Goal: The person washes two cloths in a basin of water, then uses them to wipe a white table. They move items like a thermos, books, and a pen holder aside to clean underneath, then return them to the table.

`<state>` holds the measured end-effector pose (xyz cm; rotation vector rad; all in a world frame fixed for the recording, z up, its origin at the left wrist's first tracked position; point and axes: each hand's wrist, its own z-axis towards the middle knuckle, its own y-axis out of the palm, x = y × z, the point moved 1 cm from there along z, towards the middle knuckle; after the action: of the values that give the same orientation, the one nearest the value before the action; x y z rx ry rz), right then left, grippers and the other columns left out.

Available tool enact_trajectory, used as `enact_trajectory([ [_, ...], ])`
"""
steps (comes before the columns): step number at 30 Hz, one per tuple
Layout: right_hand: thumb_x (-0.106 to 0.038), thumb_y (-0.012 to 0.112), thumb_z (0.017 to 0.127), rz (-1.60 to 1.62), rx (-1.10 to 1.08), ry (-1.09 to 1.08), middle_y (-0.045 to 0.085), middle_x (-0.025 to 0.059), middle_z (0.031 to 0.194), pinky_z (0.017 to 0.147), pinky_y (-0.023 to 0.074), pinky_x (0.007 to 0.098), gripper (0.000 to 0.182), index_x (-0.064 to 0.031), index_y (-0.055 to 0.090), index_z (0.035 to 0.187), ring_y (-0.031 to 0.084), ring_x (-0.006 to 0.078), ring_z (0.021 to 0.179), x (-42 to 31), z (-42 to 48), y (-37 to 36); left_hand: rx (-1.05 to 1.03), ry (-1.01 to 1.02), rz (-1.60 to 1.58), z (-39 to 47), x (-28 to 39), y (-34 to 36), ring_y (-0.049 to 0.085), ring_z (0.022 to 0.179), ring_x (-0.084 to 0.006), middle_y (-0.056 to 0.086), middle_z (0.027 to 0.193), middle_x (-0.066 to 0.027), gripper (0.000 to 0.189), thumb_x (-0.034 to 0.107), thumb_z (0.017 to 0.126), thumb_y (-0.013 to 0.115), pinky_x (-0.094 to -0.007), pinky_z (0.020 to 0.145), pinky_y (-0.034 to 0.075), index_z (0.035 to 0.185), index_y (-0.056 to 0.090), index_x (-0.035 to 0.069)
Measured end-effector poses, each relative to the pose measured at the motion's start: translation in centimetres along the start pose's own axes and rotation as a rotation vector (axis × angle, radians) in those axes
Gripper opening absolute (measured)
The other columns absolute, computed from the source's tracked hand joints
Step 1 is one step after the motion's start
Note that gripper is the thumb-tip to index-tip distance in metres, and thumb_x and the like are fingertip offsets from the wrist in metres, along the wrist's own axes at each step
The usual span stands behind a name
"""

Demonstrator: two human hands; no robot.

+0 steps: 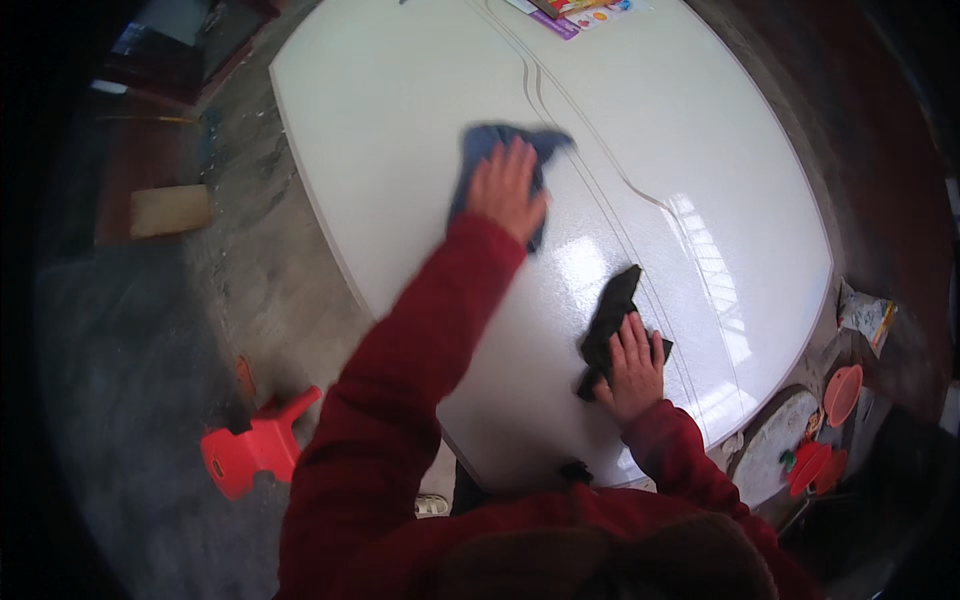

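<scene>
My left hand [508, 187] lies flat over a blue cloth [480, 146] on the glossy white tabletop [390, 150], its fingers pointing away from me. Hand and cloth look slightly blurred, and one corner of the cloth trails out to the right. Closer to my body, my right hand [636, 367] presses on a crumpled black cloth [611, 307]. Part of that cloth sticks out beyond the fingertips and part shows left of the thumb. Both palms face down, so the cloth beneath them is hidden.
At the table's far edge lie colourful printed packages [574, 15]. A small black item [576, 472] sits by the near edge. A red plastic stool [251, 450] stands on the floor at left. To the right are red baskets [844, 395], a round slab [776, 442] and a plastic bag [864, 313].
</scene>
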<state>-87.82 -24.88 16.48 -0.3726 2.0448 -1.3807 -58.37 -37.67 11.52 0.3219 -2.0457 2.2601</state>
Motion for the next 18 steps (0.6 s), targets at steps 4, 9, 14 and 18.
enact_trajectory([
  [4, -0.029, 0.059, 0.069, 0.017, 0.114, 0.127, 0.031, 0.0264, 0.15, 0.116, 0.0109, 0.0577, 0.074, 0.009, 0.045, 0.132, 0.022, 0.0394, 0.145, -1.3, -0.4, 0.9, 0.217, 0.102, -0.128, 6.3, -5.9, -1.4, 0.049, 0.119, -0.0329, 0.055, 0.129, -0.009, 0.033, 0.018, 0.091, 0.058, -0.0432, 0.099, 0.042, 0.123, 0.058, 0.009],
  [9, -0.028, 0.056, 0.071, -0.006, 0.218, 0.274, 0.03, 0.0267, 0.151, 0.116, 0.0112, 0.0576, 0.073, 0.0099, 0.043, 0.132, 0.02, 0.0407, 0.145, -3.3, 0.2, 1.8, 0.13, 0.352, -0.341, 2.8, -6.7, -2.3, 0.057, 0.107, -0.0301, 0.062, 0.109, -0.0093, 0.023, -0.002, 0.086, 0.051, -0.0366, 0.093, 0.049, 0.103, 0.064, 0.006],
  [14, -0.028, 0.054, 0.072, -0.016, 0.24, 0.372, 0.029, 0.0256, 0.152, 0.117, 0.0122, 0.0553, 0.075, 0.009, 0.04, 0.136, 0.018, 0.0385, 0.146, -4.9, 0.5, 2.6, 0.087, 0.39, -0.27, 5.7, -7.2, -3.4, 0.057, 0.107, -0.0289, 0.062, 0.11, -0.0099, 0.022, -0.005, 0.085, 0.051, -0.0355, 0.092, 0.05, 0.101, 0.063, 0.003],
  [18, -0.03, 0.055, 0.073, -0.012, 0.297, 0.415, 0.027, 0.0244, 0.153, 0.117, 0.0112, 0.0548, 0.076, 0.0088, 0.04, 0.137, 0.017, 0.0367, 0.147, -5.8, 0.4, 2.9, 0.072, 0.535, -0.328, 3.2, -7.2, -3.4, 0.056, 0.106, -0.0296, 0.061, 0.11, -0.0124, 0.02, -0.004, 0.084, 0.053, -0.0361, 0.091, 0.05, 0.1, 0.062, 0.003],
])
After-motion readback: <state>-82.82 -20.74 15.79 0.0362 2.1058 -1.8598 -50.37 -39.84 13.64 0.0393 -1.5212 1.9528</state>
